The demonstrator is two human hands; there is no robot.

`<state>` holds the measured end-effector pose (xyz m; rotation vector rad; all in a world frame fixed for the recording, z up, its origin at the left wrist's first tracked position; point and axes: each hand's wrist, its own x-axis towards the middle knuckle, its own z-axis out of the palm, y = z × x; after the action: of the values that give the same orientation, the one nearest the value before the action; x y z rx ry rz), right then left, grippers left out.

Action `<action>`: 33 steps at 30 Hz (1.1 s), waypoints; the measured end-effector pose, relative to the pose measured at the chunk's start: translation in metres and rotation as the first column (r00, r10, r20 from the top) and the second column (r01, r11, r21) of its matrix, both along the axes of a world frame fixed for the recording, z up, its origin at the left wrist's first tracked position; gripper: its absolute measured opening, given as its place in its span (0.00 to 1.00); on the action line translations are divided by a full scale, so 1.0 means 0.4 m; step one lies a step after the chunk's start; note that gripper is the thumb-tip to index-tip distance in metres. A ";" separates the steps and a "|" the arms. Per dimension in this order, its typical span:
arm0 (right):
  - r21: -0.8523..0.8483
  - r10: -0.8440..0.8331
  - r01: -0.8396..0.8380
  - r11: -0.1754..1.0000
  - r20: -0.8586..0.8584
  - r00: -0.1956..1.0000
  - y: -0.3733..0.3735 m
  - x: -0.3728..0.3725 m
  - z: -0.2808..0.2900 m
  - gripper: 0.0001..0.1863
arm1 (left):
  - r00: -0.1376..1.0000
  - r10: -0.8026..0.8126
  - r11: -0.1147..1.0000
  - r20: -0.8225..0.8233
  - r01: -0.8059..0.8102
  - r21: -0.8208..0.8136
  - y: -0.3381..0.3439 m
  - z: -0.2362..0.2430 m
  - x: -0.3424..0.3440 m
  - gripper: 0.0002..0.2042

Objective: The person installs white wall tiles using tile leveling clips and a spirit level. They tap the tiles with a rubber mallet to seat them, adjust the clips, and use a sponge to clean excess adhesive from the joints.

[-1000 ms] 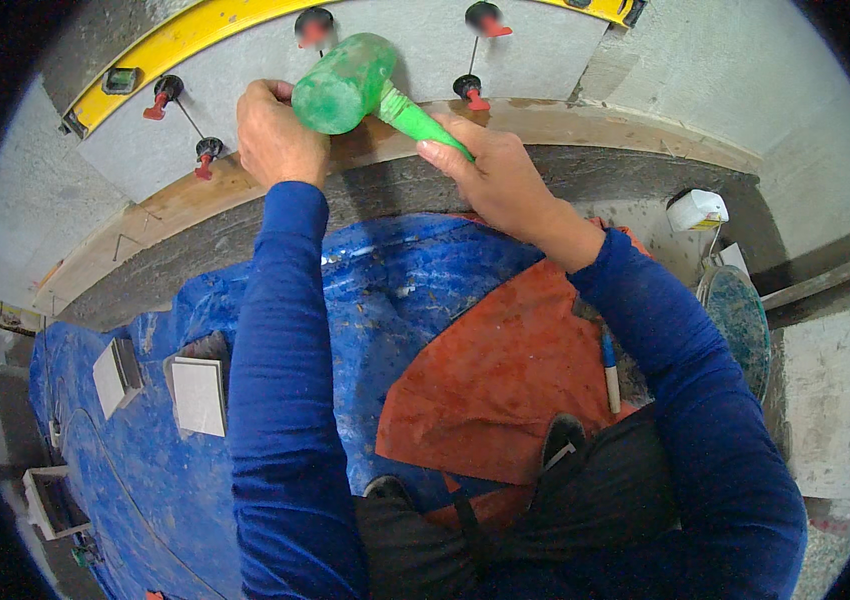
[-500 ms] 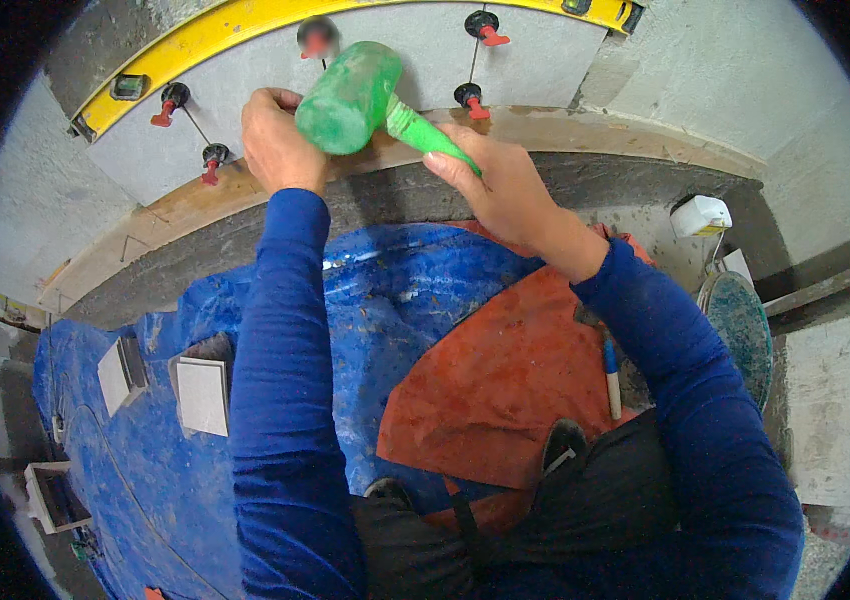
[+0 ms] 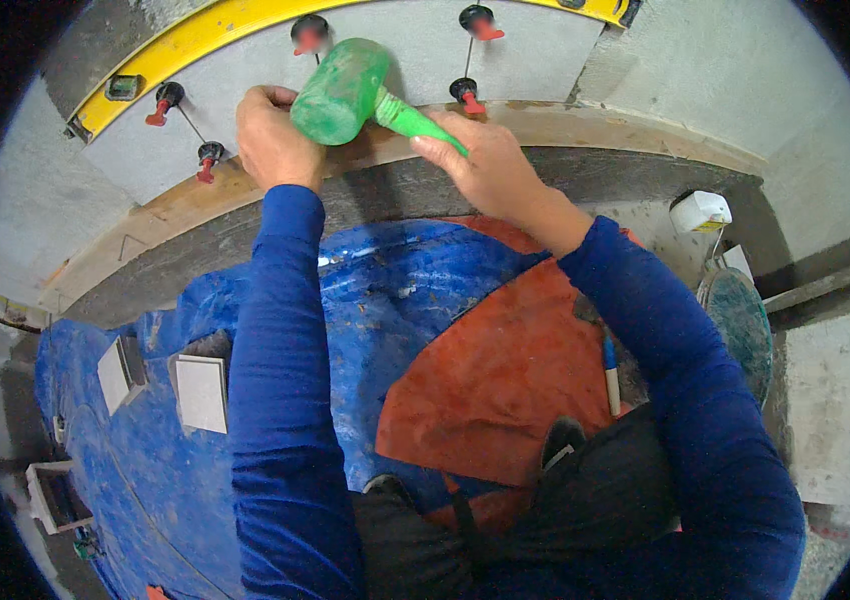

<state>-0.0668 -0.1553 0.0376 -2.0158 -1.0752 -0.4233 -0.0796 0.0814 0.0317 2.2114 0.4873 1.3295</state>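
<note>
My right hand point(image 3: 493, 170) is wrapped round the light-green handle of a rubber mallet, whose green head point(image 3: 343, 92) stands in front of the wall. Close to the mallet head, my left hand point(image 3: 277, 145) has its fingers curled in against the wall over the wooden batten point(image 3: 545, 125). The mallet hides its fingertips, so what they grip, if anything, cannot be made out. Above the batten run pale grey tiles point(image 3: 245, 95). Black tile-levelling clips with red handles, such as this one point(image 3: 167, 102), sit along the tile joints.
A yellow spirit level point(image 3: 220, 42) lies along the upper tiles. Blue tarp point(image 3: 385, 290) and red-orange sheeting point(image 3: 475, 390) cover the floor. Small tile stacks point(image 3: 202, 393) rest at left; a blue-and-white marker point(image 3: 612, 375), a white container point(image 3: 702, 213) and a round bucket point(image 3: 740, 325) are at right.
The mallet and my right hand have shifted slightly left and up. My left hand has moved a little left, staying beside the mallet head.
</note>
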 end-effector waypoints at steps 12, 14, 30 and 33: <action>-0.002 0.017 -0.017 1.000 -0.091 0.996 -0.072 -0.005 -0.028 0.20 | 0.978 -0.164 0.980 0.125 0.176 -0.092 0.026 -0.019 -0.003 0.11; -0.035 -0.019 0.017 0.999 -0.056 0.998 -0.111 -0.013 -0.046 0.21 | 0.957 -0.200 0.978 0.210 0.183 0.096 0.056 -0.050 -0.025 0.16; 0.052 0.090 -0.092 0.994 0.024 0.996 -0.058 -0.013 -0.084 0.20 | 0.984 0.134 0.990 0.120 -0.137 0.020 -0.063 -0.185 0.053 0.34; -0.115 -0.018 0.008 0.993 -0.081 0.997 -0.036 0.014 -0.065 0.20 | 0.981 0.138 0.990 0.133 -0.139 0.000 -0.067 -0.186 0.047 0.35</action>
<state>-0.0610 -0.1697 0.0116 -2.1228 -1.0576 -0.2889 -0.0607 0.0545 -0.0425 2.1112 0.5955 1.5422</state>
